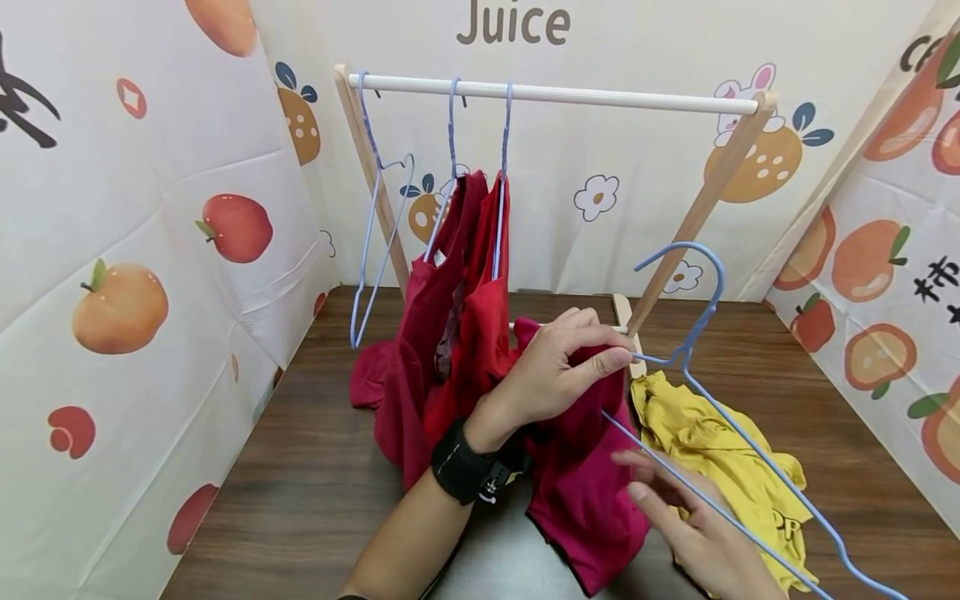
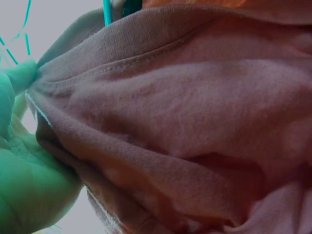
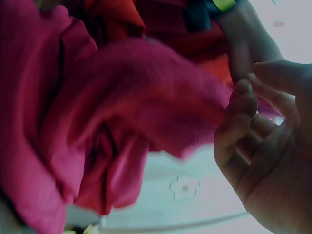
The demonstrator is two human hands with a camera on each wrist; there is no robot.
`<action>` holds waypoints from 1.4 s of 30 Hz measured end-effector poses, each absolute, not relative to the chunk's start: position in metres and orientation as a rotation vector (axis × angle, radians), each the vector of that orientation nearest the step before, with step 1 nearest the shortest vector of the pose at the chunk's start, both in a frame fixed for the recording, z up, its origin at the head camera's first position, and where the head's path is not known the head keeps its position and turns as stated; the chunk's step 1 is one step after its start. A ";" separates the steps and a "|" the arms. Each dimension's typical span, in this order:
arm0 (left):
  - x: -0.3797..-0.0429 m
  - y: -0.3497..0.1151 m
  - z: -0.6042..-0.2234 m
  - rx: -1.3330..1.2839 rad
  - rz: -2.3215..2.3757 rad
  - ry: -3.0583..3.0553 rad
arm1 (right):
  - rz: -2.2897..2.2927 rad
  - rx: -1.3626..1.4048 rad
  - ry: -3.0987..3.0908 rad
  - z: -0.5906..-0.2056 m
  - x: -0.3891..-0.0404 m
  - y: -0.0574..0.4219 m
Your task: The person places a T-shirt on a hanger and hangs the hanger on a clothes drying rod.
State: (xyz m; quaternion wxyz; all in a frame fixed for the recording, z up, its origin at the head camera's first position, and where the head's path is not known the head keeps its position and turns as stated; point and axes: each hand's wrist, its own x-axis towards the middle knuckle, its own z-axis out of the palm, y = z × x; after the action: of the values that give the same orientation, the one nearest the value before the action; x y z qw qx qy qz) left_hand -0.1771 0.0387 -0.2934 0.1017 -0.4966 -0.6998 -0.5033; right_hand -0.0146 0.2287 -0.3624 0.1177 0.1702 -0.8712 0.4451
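The thumb and fingers of the left hand [image 1: 562, 367] pinched the edge of a magenta cloth garment [image 1: 585, 492], close to the neckband; the right hand [image 1: 693, 529] was loosely spread beside the cloth, with nothing plainly gripped. The garment hung from the pinch above the dark wood-grain table [image 1: 285, 500]. One end of a blue wire hanger [image 1: 703, 318] ran into it, while the hook and the other arm stood outside. The step in hand seemed to be threading this hanger; the next move probably called for steadying it and drawing the neckline over the free arm. A crumpled yellow garment [image 1: 690, 425] lay to the right. Beyond, a white rack rail [image 1: 600, 96] bore a dark red garment [image 1: 408, 408], a bright red garment [image 1: 487, 325] and, leftmost, a bare blue hanger [image 1: 367, 242].
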 end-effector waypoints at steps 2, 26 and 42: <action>-0.176 0.039 -0.293 -1.453 -1.482 -2.054 | 1.064 0.538 -2.591 -0.363 -0.020 0.216; -0.203 0.017 -0.291 -1.162 -1.524 -1.975 | 0.535 0.063 -2.602 -0.373 -0.009 0.271; -0.210 0.013 -0.302 -1.112 -1.609 -2.013 | 1.249 0.165 -2.276 -0.343 0.034 0.314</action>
State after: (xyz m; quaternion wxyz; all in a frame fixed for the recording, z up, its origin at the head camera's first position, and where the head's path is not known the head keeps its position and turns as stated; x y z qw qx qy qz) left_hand -0.2100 0.0128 -0.3020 0.1666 -0.3907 -0.7072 -0.5652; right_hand 0.0340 0.3145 -0.3428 0.2669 0.0610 -0.8432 0.4627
